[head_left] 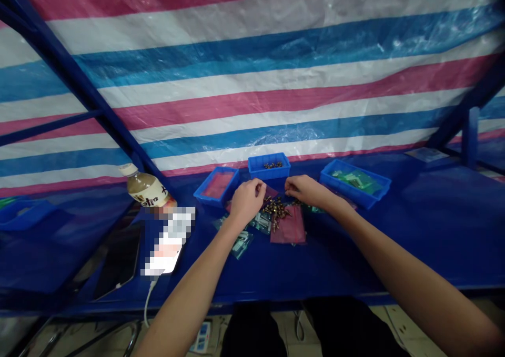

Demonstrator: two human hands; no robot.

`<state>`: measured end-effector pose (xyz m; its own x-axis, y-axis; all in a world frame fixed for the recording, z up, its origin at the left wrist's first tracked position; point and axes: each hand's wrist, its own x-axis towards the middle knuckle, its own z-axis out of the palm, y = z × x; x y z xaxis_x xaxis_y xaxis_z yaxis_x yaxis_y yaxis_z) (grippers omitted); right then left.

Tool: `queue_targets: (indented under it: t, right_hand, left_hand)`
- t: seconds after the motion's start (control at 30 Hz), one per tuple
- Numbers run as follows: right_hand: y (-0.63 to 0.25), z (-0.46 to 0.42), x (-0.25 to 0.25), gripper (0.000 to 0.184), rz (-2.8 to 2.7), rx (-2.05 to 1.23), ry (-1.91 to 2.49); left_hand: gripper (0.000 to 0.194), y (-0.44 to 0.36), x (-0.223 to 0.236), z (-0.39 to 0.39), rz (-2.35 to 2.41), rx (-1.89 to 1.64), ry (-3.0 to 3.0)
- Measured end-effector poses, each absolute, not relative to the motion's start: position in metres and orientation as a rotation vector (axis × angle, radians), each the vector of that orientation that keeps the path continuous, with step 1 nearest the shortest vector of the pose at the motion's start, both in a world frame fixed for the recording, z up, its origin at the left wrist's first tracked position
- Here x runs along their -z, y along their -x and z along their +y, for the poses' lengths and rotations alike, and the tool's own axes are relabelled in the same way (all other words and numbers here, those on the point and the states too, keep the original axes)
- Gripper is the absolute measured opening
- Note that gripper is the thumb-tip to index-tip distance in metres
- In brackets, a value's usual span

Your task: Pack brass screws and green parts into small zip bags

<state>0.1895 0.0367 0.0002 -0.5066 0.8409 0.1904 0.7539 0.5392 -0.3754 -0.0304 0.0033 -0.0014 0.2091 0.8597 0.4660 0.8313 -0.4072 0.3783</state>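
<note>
Over the middle of the blue table, my left hand (248, 202) is closed, its fingertips curled together beside a pile of small brass-coloured metal parts (278, 210). On the other side of that pile, my right hand (305, 189) has its fingers pinched together. Whatever either hand holds is too small or hidden to make out. A red plastic bag (290, 228) lies partly under the pile, with more red plastic between the hands. Small clear greenish packets (241, 244) with pale contents lie near my left wrist, and others sit below my right hand.
Behind the hands stand three blue bins: one with red bags (201, 193), one with brass parts (269, 174), one with green packets (366, 203). To the left are a drink bottle (148, 189), a cabled phone (175, 249) and a dark tablet-like slab (118, 259). Striped sheeting hangs behind.
</note>
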Motion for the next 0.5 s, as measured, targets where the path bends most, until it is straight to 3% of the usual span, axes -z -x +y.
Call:
queue_targets:
  t: [0.3, 0.5]
  right_hand:
    - [-0.172, 0.021, -0.011, 0.016, -2.287, -0.373, 0.961]
    - [-0.166, 0.017, -0.01, 0.027, -2.288, -0.412, 0.949]
  left_hand:
    - [0.022, 0.026, -0.004, -0.001, 1.467, -0.992, -2.226]
    - [0.023, 0.025, -0.004, 0.0, 1.38, -0.939, -2.127]
